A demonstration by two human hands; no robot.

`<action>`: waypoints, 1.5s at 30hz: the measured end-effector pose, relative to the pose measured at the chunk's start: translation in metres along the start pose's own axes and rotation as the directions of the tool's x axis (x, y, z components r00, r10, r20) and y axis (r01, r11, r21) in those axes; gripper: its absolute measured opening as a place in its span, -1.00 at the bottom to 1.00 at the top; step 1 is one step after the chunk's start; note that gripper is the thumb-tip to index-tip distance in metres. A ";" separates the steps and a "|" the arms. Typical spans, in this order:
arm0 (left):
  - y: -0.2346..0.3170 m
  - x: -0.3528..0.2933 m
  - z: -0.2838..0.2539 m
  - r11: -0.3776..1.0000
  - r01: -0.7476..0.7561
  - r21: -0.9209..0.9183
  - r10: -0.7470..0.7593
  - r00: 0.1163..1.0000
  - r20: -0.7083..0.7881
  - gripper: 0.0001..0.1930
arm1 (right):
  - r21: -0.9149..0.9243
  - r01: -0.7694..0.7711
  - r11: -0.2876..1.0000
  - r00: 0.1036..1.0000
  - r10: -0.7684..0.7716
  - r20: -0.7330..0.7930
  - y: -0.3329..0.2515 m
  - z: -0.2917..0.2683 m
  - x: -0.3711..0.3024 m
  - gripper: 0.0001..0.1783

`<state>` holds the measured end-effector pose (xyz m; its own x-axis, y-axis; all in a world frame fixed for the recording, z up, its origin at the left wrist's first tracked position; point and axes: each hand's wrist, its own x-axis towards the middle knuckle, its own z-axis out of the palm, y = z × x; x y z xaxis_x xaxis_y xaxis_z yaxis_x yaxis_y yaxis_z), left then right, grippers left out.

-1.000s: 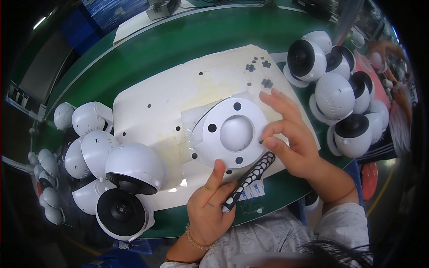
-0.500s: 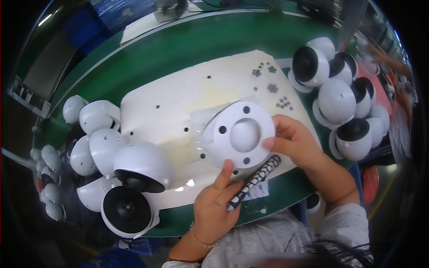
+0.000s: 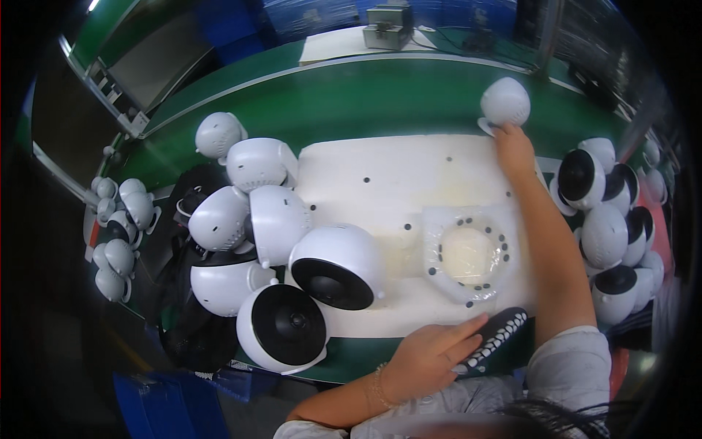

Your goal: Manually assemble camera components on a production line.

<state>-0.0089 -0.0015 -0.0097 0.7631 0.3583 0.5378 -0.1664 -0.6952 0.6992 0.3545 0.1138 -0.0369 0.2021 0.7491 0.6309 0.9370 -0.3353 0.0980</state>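
Observation:
My right hand (image 3: 514, 148) reaches far out, fingers closed at the base of a white dome-shaped camera (image 3: 506, 102) above the green tabletop past the board. Close to my body, my left hand (image 3: 428, 356) is closed round a dark handle with a white patterned grip (image 3: 496, 342), its index finger stretched along it. A clear, roughly octagonal plastic ring (image 3: 433, 245) lies on the cream board (image 3: 380, 157). Several small black dots (image 3: 504, 248) show around the ring. More dots are scattered over the board.
Several white cameras with black fronts crowd the left, one (image 3: 284, 324) near the front edge. Another group (image 3: 603, 234) stands at the right. A small metal box (image 3: 387, 33) sits on a white sheet at the back. Blue bins (image 3: 172, 410) stand low at the left.
The white camera, earlier held base-up over the board, is now upright at the far side in my right hand. My left hand has come away from it, uncovering the clear ring. The view has shifted.

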 end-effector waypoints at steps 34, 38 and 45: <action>0.025 0.001 -0.008 0.923 0.203 -0.325 -0.165 0.976 0.142 -0.61 | 0.837 -0.519 -0.175 0.853 -0.042 0.520 -0.069 -0.193 -0.098 -0.73; 0.024 -0.001 -0.003 0.680 0.477 -0.556 -0.598 0.800 -0.045 -0.76 | 0.776 -0.612 -0.154 0.788 -0.037 0.614 -0.073 -0.198 -0.098 -0.72; 0.023 0.009 0.007 0.492 0.383 -0.782 -0.725 0.677 -0.125 -0.71 | 0.910 0.130 0.394 0.976 -0.214 -0.047 -0.059 -0.216 -0.124 -0.52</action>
<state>-0.0014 -0.0188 0.0083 0.5593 0.8247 -0.0837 -0.2781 0.2818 0.9183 0.2124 -0.0828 0.0449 -0.0167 0.7760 0.6305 0.6544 0.4852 -0.5799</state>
